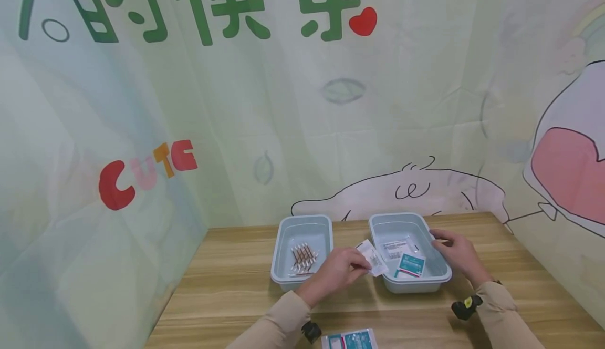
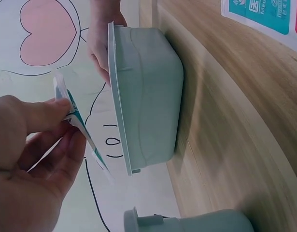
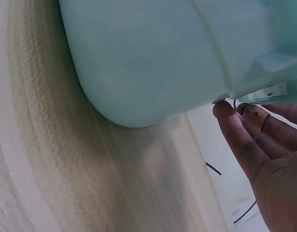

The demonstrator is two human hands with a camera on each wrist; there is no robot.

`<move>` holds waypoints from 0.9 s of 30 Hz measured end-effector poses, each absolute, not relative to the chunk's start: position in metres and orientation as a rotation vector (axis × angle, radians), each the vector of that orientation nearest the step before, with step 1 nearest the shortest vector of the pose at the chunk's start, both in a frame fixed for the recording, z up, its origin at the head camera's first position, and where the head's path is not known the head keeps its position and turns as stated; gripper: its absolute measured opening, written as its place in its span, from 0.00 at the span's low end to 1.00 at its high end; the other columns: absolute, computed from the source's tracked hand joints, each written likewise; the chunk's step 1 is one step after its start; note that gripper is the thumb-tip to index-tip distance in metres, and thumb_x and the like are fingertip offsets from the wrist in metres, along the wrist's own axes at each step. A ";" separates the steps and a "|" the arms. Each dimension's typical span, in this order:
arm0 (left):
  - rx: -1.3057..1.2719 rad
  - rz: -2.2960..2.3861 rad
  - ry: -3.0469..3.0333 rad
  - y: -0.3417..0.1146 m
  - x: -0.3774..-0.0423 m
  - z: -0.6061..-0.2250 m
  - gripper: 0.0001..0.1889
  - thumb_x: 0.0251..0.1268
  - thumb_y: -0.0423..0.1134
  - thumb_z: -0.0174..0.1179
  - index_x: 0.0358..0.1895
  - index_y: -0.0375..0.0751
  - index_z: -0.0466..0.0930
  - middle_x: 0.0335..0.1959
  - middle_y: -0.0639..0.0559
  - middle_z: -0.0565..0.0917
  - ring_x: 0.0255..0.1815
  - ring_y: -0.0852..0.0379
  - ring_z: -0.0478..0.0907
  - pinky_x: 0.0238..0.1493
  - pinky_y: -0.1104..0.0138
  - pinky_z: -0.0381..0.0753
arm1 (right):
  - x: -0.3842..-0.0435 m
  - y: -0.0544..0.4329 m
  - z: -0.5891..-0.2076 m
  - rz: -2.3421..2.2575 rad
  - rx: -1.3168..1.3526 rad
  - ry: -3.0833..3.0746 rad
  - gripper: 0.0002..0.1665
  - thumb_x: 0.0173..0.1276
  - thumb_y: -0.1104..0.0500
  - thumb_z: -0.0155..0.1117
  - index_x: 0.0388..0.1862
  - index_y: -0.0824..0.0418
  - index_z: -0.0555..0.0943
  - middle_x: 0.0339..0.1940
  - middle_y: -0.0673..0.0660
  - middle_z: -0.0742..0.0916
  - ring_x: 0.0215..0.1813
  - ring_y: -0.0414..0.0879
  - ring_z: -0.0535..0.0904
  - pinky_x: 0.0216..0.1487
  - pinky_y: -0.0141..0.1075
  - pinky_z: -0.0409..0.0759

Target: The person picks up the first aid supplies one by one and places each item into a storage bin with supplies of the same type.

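My left hand (image 1: 336, 271) pinches a small flat white packet (image 1: 374, 258) between thumb and fingers, over the near left corner of the right-hand pale blue plastic bin (image 1: 418, 287). Seen edge-on in the left wrist view, the packet (image 2: 77, 113) also shows some teal print. My right hand (image 1: 457, 253) holds that bin by its right rim; in the right wrist view, thumb and fingers (image 3: 242, 140) meet at the lip. Inside the bin lie a teal-and-white packet (image 1: 412, 265) and a clear-and-white packet (image 1: 396, 249), partly overlapping others.
A matching bin (image 1: 302, 229) stands to the left, holding several brown-stemmed swabs (image 1: 304, 257) in clear wrapping. Another teal-and-white packet (image 1: 352, 340) lies at the near side of the wooden table (image 1: 227, 286). A printed cloth backdrop (image 1: 283, 128) rises behind the table.
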State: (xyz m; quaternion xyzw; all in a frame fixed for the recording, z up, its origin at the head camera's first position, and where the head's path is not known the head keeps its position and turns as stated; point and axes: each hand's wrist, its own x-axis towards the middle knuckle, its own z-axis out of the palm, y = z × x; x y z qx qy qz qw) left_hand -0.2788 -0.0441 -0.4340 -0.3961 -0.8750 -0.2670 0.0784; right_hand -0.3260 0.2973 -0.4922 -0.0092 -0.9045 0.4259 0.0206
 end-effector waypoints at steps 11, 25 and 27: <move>-1.173 -0.785 -2.666 -0.032 -0.283 -0.428 0.07 0.63 0.38 0.66 0.42 0.51 0.89 0.42 0.61 0.87 0.43 0.71 0.79 0.45 0.84 0.79 | -0.323 0.295 -0.487 1.329 -0.045 -2.815 0.31 0.76 0.49 0.53 0.71 0.63 0.68 0.68 0.71 0.73 0.62 0.66 0.73 0.58 0.55 0.82; -1.313 -0.648 -2.530 -0.021 -0.287 -0.431 0.06 0.62 0.38 0.67 0.40 0.49 0.89 0.39 0.60 0.88 0.41 0.70 0.81 0.46 0.84 0.77 | -0.326 0.297 -0.491 1.349 -0.060 -2.814 0.31 0.75 0.48 0.54 0.71 0.62 0.68 0.68 0.69 0.73 0.62 0.64 0.74 0.57 0.54 0.82; -1.326 -0.655 -2.523 -0.020 -0.288 -0.433 0.06 0.61 0.38 0.67 0.40 0.49 0.89 0.39 0.59 0.88 0.41 0.71 0.81 0.45 0.86 0.77 | -0.326 0.297 -0.491 1.344 -0.050 -2.815 0.31 0.76 0.48 0.54 0.71 0.62 0.68 0.68 0.70 0.73 0.62 0.64 0.74 0.57 0.54 0.82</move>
